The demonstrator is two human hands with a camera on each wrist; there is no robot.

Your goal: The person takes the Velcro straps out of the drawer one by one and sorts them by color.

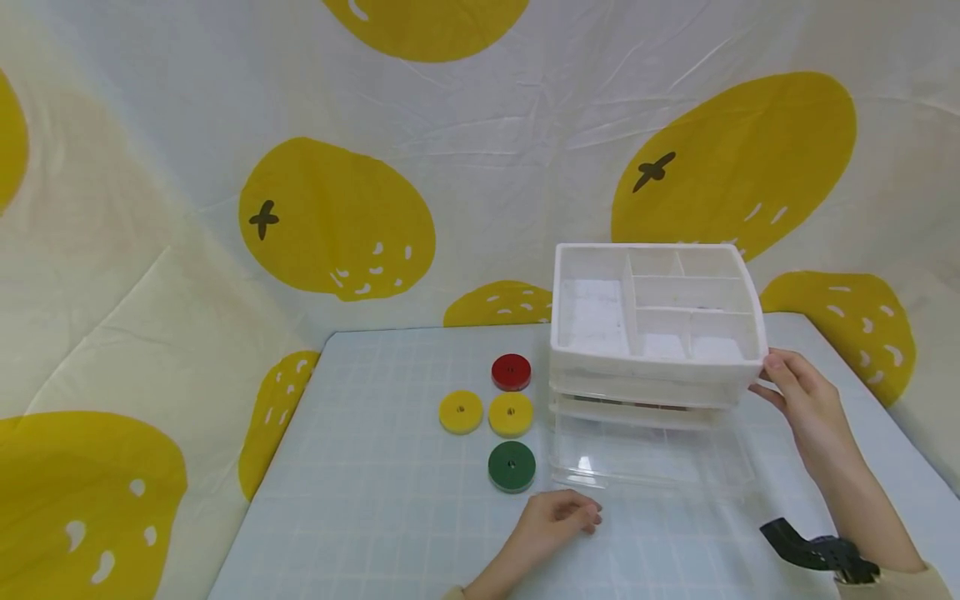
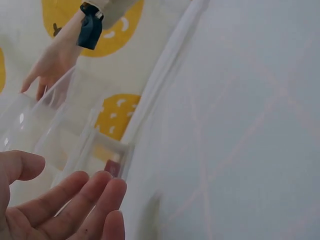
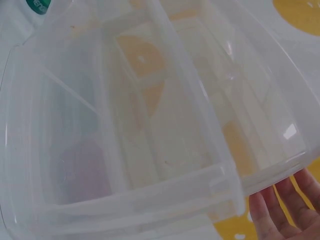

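Note:
A white desktop organizer [image 1: 660,375] stands at the right of the table, its divided top tray uncovered. Its clear bottom drawer [image 1: 652,457] is pulled out toward the front. My right hand [image 1: 813,408] touches the organizer's right side near the top tray's front corner; in the right wrist view its fingers [image 3: 285,202] reach the edge extended. Just in front of the drawer's left corner, my left hand [image 1: 555,518] hovers with loosely bent fingers and nothing in them. Through the clear plastic a blurred reddish thing [image 2: 112,168] shows in the left wrist view.
Left of the organizer lie a red disc [image 1: 512,372], two yellow discs, one beside the other [image 1: 461,412], and a green disc [image 1: 512,467], each with a centre hole. A patterned cloth [image 1: 487,167] hangs behind the table [image 1: 360,500].

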